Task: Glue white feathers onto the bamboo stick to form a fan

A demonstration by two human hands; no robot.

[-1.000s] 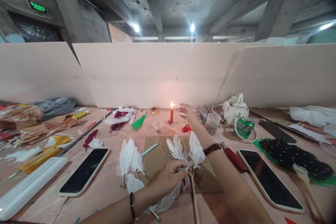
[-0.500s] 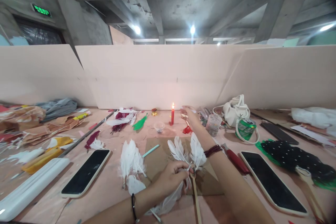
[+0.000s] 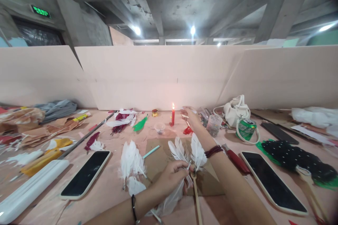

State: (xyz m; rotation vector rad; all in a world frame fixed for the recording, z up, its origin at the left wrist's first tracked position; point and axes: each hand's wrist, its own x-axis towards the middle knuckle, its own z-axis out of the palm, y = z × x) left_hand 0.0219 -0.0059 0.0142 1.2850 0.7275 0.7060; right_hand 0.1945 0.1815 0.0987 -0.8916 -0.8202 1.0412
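My left hand [image 3: 175, 175] is closed in a pinch on a white feather [image 3: 176, 197], whose quill shows between thumb and finger. Right beside those fingers lies a wooden stick [image 3: 195, 197], with white feathers [image 3: 198, 152] fanned out at its upper end over a brown cardboard sheet [image 3: 155, 158]. At the far side of the table my right hand [image 3: 192, 119] reaches out, fingers apart, just right of a lit red candle [image 3: 173, 117]. A small red piece [image 3: 188, 130] lies below that hand. Whether anything touches its fingertips is too small to tell.
Loose white feathers [image 3: 131, 160] lie left of the cardboard. Phones [image 3: 86, 174] flank the work on both sides. Right of my arm are a red-handled tool [image 3: 236, 159], a clear cup [image 3: 214, 126], a green can [image 3: 246, 130] and a white bag [image 3: 236, 112]. A pale panel [image 3: 158, 77] stands behind.
Almost nothing differs. The view has shifted very slightly, and both hands keep their places.
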